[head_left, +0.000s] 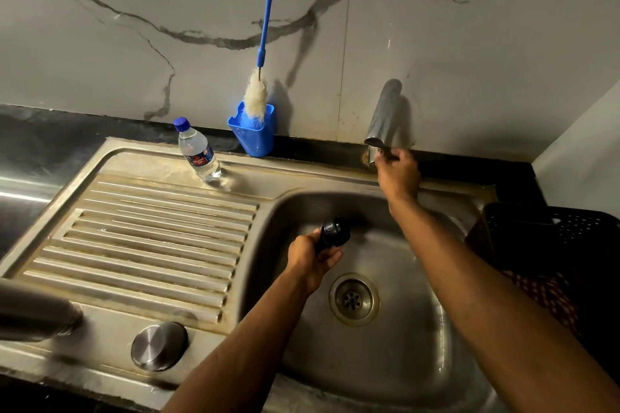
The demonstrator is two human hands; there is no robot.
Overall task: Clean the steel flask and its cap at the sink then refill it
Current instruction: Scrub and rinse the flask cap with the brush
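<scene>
My left hand [313, 260] grips a black inner stopper cap [333, 233] over the steel sink basin [419, 329], left of the drain [354, 299]. My right hand [397, 171] reaches to the back rim and pinches the tap's lever [385, 151] under the steel tap spout [384, 114]. No water is visibly running. The steel flask [33, 312] lies on its side at the left edge of the drainboard, blurred and partly out of view. A round steel outer cap [158, 345] sits on the sink's front rim.
A small clear water bottle with a blue lid [198, 151] stands on the drainboard [151, 238]. A blue holder [253, 134] at the back wall carries a long blue-handled bottle brush [261, 77]. A dark perforated basket [553, 238] sits right of the basin.
</scene>
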